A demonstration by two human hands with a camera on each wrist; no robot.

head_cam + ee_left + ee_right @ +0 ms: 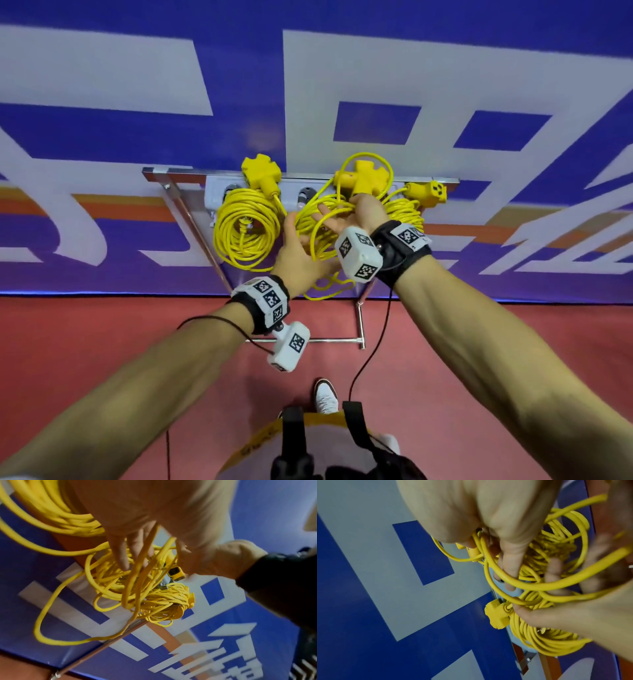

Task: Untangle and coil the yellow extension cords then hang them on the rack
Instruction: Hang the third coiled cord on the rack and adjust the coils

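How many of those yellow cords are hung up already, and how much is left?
Two coils look done: the left coil and the right coil hang on the rack. In hand: the middle cord, loose loops held up at the rack by the right hand, with the left hand underneath. Left: hooking and tidying it.

Metal rack (191, 214) stands on red floor (102, 342) against blue wall; three yellow cord coils (245, 228) hang on it.
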